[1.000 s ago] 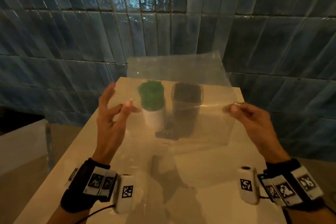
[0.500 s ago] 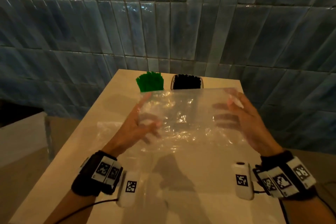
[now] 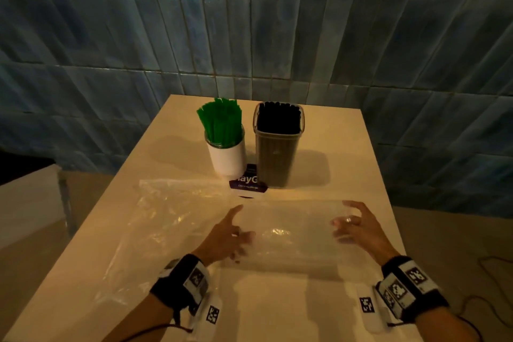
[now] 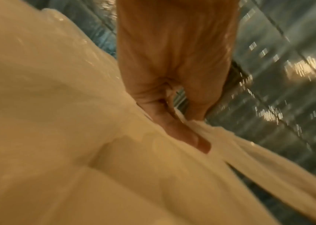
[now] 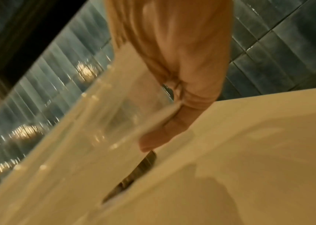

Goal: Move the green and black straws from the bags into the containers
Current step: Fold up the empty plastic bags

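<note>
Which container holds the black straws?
The clear square container, right of the white round cup that holds green ones.

Glossy clear plastic bag; glazed tiles.

Both forearms reach forward side by side, each wrist wrapped in a black band with a small camera unit. The left hand is low and palm-down, index finger stretched ahead, the other fingers loosely bent. The right hand hovers well apart from it, fingers spread and relaxed.
</note>
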`<action>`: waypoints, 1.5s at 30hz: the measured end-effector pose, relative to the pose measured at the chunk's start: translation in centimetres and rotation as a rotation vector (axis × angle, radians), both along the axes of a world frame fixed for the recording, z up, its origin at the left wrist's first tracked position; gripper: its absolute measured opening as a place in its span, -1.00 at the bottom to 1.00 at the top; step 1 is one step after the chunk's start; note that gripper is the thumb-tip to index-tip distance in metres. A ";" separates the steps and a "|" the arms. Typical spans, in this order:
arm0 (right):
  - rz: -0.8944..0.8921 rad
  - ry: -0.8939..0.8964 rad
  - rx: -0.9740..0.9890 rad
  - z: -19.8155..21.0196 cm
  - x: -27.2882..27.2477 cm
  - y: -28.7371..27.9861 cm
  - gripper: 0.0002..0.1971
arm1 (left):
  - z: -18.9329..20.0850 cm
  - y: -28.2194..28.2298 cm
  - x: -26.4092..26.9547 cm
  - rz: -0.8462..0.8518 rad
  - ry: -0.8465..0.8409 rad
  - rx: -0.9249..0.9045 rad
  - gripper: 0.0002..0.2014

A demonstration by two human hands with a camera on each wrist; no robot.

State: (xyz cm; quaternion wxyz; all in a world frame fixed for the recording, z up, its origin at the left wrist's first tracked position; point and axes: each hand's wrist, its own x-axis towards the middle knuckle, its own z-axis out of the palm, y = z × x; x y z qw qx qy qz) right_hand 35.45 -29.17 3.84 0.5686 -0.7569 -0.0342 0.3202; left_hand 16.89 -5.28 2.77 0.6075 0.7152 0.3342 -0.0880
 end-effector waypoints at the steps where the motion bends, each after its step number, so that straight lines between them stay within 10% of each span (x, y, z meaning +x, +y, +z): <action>1: -0.010 0.004 -0.050 -1.0 0.0 -0.2 -0.42 | -1.1 -0.1 -0.1 -0.026 0.030 0.094 -0.21; 8: -0.041 -0.101 -0.341 -5.4 -0.6 -1.4 -0.48 | -4.1 5.8 -2.9 0.211 0.034 0.710 -0.74; 16: 0.002 -0.403 -0.524 -5.2 -0.5 -1.3 -0.37 | -4.9 14.3 -11.5 0.735 0.465 0.621 -0.30; 20: 0.088 -0.441 -0.521 -4.1 -0.4 0.0 -0.39 | -5.1 15.2 -13.0 0.587 0.489 0.553 -0.23; 27: 0.273 -0.620 -0.308 1.2 -2.5 4.3 -0.30 | 3.0 15.0 -11.8 0.394 0.096 0.530 -0.94; 38: 0.662 -1.030 0.098 16.8 -6.9 14.7 -0.18 | 18.9 9.2 -9.8 -0.118 -0.183 0.987 -0.60; 45: 0.536 -0.807 0.294 17.5 -5.2 14.2 -0.86 | 18.5 9.0 -9.8 -0.030 -0.356 0.812 -0.83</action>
